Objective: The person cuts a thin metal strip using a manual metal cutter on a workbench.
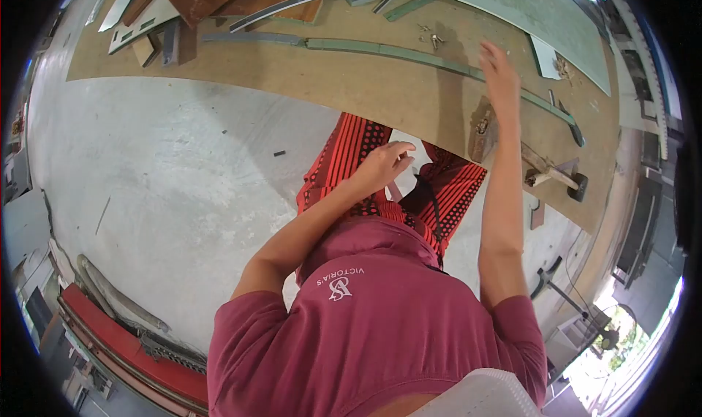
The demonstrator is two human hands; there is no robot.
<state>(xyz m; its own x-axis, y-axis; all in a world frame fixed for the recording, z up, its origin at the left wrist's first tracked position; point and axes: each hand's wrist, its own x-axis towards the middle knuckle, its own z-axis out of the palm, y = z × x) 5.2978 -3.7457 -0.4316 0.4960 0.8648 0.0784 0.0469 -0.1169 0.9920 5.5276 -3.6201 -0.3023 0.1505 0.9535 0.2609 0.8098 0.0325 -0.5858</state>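
Green strip (395, 52) lies lengthwise on the desk (329, 80), passing beneath your right hand (501, 79), which is loosely open, fingers slightly bent, seemingly with nothing in hold; I cannot tell whether it touches the strip. Your left hand (384, 166), half curled and apparently bare, hangs on the strip's near side, off the desk. Should you handle the strip, support it at two well-separated spots, since something so slim could swing. Mind the small metal pieces (436, 39) just beyond it and the wooden block (480, 128) on its near side.
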